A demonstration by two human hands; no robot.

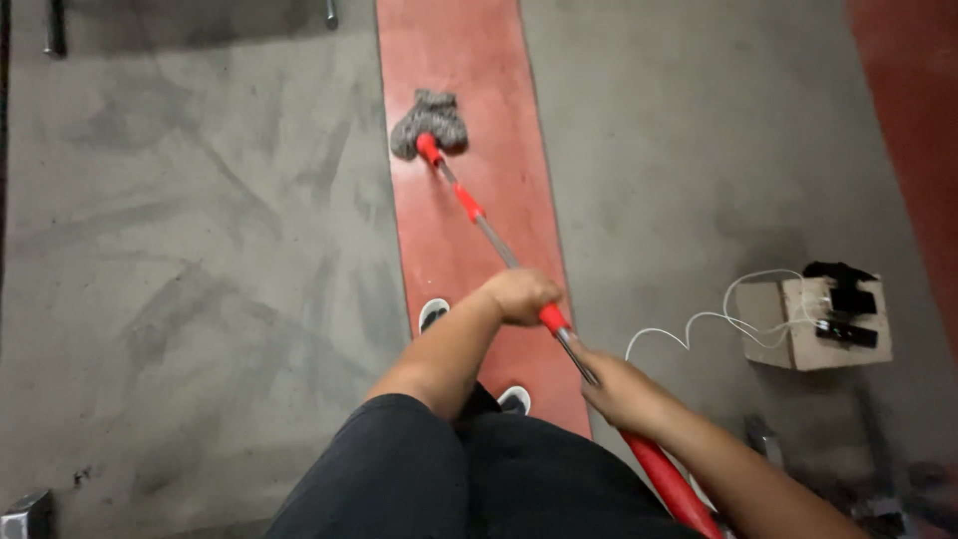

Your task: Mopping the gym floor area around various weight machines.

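Both hands wrapped round the mop handle point(499, 243): left hand point(521, 295) higher up the shaft, right hand point(621, 389) lower by the red sleeve; each grip pressed shut on it; grey mop head point(429, 123) sits ahead on the red floor strip point(469, 60); keep strokes along the strip, head flat; mind the cardboard box point(813, 321) and its white cable point(699, 324) to your right; shoes point(434, 312) near the shaft
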